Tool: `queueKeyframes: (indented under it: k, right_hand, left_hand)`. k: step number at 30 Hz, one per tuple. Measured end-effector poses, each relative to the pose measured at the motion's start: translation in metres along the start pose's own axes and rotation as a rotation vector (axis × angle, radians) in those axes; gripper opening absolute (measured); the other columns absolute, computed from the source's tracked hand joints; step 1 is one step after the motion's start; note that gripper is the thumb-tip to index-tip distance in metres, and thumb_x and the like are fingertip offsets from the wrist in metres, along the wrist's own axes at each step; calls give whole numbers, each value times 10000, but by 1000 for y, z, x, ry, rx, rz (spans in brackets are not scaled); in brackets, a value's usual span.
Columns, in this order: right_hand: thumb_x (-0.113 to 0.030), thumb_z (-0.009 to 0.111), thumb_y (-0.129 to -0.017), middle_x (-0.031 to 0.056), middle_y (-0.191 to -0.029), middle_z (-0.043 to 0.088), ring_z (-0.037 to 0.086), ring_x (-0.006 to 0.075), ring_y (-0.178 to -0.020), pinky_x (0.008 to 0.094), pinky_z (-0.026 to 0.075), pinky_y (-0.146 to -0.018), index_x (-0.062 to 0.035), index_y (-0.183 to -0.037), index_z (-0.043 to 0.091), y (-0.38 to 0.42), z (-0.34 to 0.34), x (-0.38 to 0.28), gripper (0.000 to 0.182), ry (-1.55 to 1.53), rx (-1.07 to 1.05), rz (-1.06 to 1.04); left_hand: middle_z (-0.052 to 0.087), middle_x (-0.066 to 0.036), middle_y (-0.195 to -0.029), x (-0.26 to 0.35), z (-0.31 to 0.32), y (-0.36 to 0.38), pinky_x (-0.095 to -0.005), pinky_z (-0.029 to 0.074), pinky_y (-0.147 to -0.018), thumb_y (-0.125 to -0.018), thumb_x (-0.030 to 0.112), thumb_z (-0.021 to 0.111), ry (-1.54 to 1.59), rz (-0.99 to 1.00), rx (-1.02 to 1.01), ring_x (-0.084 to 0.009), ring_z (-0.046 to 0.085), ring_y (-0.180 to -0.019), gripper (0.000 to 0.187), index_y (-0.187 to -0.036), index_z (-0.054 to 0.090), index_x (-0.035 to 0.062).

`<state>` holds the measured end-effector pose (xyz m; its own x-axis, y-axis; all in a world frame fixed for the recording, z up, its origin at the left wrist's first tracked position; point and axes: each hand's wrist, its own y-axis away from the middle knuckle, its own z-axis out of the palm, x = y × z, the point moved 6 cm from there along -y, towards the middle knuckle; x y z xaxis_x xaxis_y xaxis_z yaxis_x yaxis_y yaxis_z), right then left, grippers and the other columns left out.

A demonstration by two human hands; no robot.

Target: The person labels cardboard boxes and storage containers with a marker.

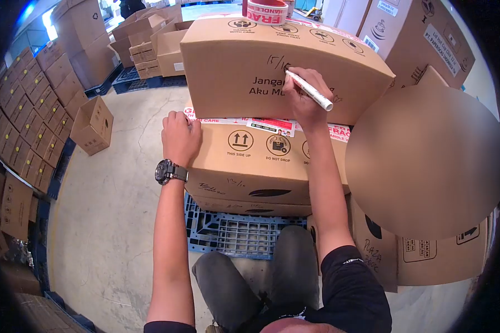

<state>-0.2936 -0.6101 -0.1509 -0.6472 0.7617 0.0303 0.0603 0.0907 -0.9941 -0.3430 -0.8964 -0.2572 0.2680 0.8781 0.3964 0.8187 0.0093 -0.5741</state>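
A big brown cardboard box with black print (pixel 222 72) is standing atop a similar brown cardboard box (pixel 250 158); for clean strokes, its front probably needs to be staying still. The left hand (pixel 181 137) is resting on the lower box's left edge, fingers bent and close together, perhaps steadying the body. The right hand (pixel 306 108) is pinching a slim white marker (pixel 315 94) between its fingers, the tip meeting the upper box's front beside handwritten black figures (pixel 275 61); light, even pressure should be keeping them legible. Counting downward in size, one blue plastic grid pallet (pixel 244 240) is showing at the pile's foot, three boxes are forming the pile, one red-and-white tape roll (pixel 268 12) is sitting on top, and one marker is showing.
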Motion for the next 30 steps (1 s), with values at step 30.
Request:
queueKeyframes:
  k: [30]
  right_hand:
    - [20, 678, -739, 141, -841, 634, 628, 315, -771, 455, 542, -787, 15, -1025, 678, 215, -16, -172, 286, -138, -164, 341]
  left_hand:
    - [619, -178, -937, 3, 0, -4, -473, 495, -833, -870, 290, 579, -85, -21, -54, -361, 588, -954, 308, -800, 630, -5]
